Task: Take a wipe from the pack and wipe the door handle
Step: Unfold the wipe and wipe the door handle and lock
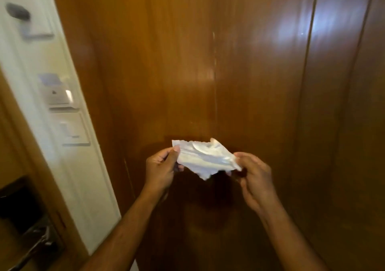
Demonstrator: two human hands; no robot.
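A crumpled white wipe (205, 158) is stretched between both hands in front of glossy brown wood panelling. My left hand (161, 167) pinches its left edge between thumb and fingers. My right hand (255, 177) pinches its right corner. A metal lever door handle (31, 247) on a dark lock plate sits at the bottom left edge of the view, well left of and below my hands. No wipe pack is visible.
A white wall strip (68, 166) runs down the left side with a light switch (71, 130), a key-card holder (56, 92) and a plate with a dark knob (18, 12). Brown wood panels (229, 62) fill the middle and right.
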